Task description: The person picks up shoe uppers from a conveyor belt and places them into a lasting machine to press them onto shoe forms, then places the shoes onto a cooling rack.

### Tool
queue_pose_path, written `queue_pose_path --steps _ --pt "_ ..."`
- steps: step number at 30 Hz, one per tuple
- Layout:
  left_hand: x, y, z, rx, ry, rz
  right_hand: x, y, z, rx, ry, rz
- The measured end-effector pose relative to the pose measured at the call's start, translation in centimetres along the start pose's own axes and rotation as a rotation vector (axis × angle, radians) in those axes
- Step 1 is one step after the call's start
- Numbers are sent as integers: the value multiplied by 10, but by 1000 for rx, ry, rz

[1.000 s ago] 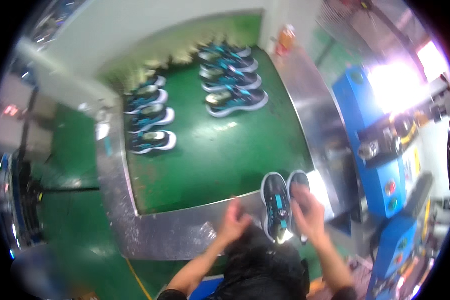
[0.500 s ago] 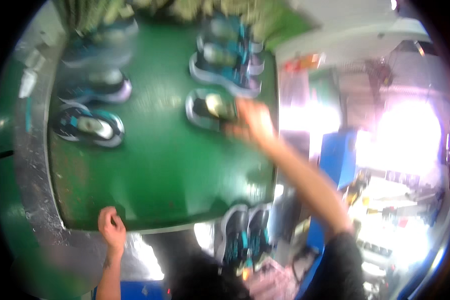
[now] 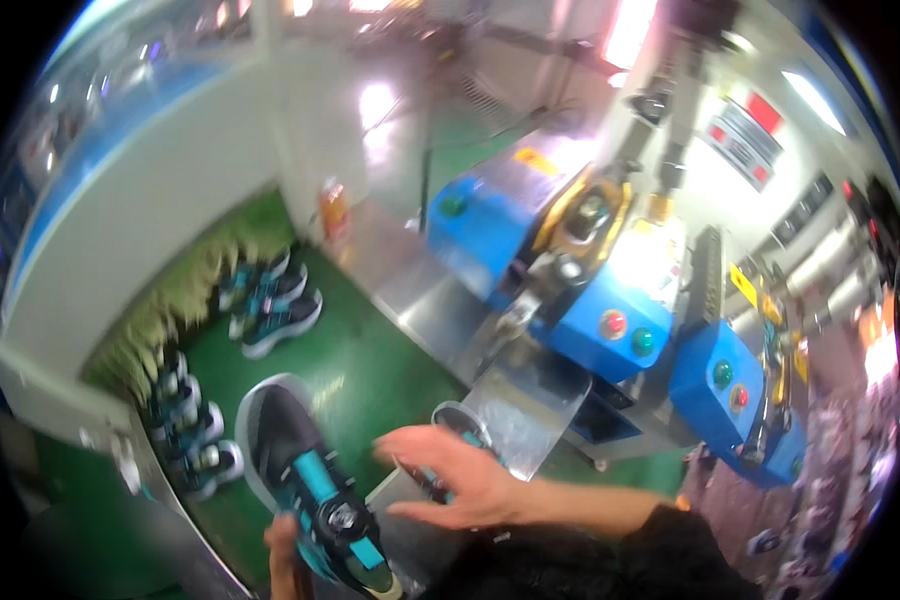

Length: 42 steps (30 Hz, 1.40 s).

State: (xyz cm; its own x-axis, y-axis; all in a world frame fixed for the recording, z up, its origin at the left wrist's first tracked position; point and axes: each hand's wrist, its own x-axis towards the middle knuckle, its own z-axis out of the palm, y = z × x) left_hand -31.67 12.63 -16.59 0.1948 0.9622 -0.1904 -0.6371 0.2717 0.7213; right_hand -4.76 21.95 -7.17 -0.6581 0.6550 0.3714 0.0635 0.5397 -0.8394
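A dark sneaker with teal straps and a grey toe is lifted close to me, toe pointing away. My left hand, mostly cut off by the lower edge, grips its left side near the heel. To the right of it, my right hand is open, thumb and fingers spread toward the sneaker but apart from it. Partly hidden behind that hand is another shoe, near the edge of the metal ledge. Several matching shoes stand in two rows on the green surface.
Blue machines with red and green buttons and metal clamps stand at the right. A metal ledge lies between them and the green surface. Green fringe hangs at the far end, beside a pale panel. An orange bottle stands behind.
The view has swung right toward the machines. My left hand, empty before, now holds a sneaker. My right hand has left the shoe it was touching on the green surface and come nearer.
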Motion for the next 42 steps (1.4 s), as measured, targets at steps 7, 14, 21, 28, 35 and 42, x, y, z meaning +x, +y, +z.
queue_pose_path --steps 7,14,21,28,35,42 --pt "80 -116 226 126 -20 38 -170 -13 -93 258 320 293" --pt "208 -208 333 533 89 280 -264 26 -202 405 807 560" --pt "575 -183 392 1269 -183 428 -211 17 -304 406 852 811" --pt "706 -198 399 1450 -333 618 -151 75 -340 350 1002 964" --pt "637 -68 333 248 -193 -161 -94 137 -362 393 1027 855" --pt "462 -17 133 -140 330 187 75 286 -528 770 1090 1208"
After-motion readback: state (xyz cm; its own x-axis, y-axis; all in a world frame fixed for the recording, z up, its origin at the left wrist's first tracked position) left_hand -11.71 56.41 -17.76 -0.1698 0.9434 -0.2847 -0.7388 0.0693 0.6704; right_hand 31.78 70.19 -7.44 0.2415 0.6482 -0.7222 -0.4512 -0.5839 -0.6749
